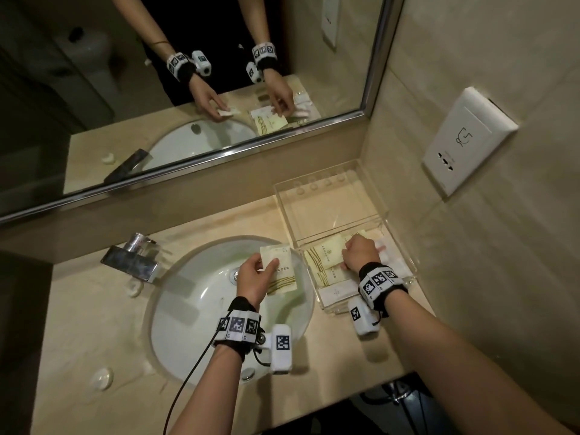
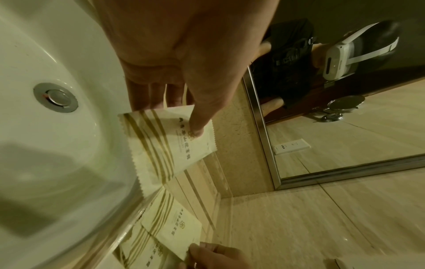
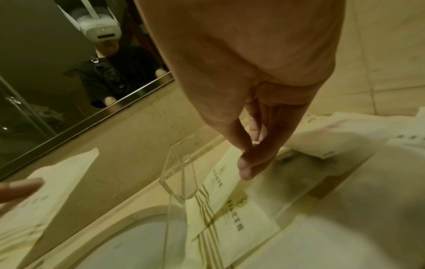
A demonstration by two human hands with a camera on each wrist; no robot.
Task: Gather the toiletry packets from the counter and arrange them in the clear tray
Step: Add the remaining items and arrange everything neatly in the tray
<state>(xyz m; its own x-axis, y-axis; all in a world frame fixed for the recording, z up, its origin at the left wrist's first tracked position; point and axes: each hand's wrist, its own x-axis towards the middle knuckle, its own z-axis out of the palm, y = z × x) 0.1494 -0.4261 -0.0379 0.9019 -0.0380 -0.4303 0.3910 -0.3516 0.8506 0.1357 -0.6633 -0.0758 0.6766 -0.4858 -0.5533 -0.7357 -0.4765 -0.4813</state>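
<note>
Striped packet (image 1: pixel 280 269) pinched in left hand (image 1: pixel 253 279) above the sink (image 1: pixel 201 309) — right hand (image 1: pixel 361 253) pinches packets (image 1: pixel 324 257) inside clear tray (image 1: pixel 408 262).

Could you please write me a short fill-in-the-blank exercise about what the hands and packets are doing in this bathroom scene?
1. The left hand holds a striped packet above the ____.
2. The right hand rests on packets inside the clear ____.
3. The tray's far half, nearest the mirror, holds ____ packets.

Missing words: sink; tray; no
</note>
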